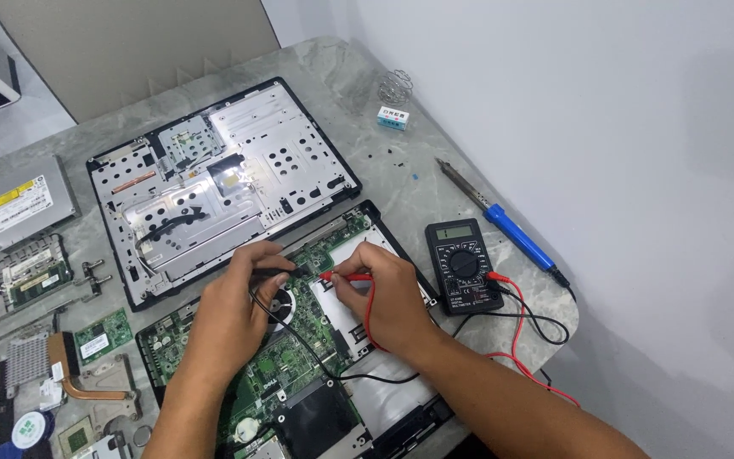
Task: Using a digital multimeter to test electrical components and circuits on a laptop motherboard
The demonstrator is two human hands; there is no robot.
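Low in the middle of the frame, the left hand pinches a slim black probe between thumb and fingers, its tip set down on the green motherboard, and the right hand is closed the same way on a red probe whose tip meets the board just beside the black one. The board is a flat, densely studded green panel lying in a black laptop base, with a round fan opening partly hidden under the left hand and a dull black square plate toward the bottom edge. Thin red and black leads loop loosely from the probes across the board to a black multimeter, a small rectangular box with a grey display and round dial, lying right of centre on the grey marbled table. Just beyond it, toward the right, lies a soldering iron with a blue handle and dark metal shaft. Above the hands sits a black-framed laptop shell lined with shiny perforated sheet metal. At the left edge are a flat silver optical drive, small green circuit cards and a copper heat pipe with finned sink. Near the top, a coil of bright wire stands beside a small white box.
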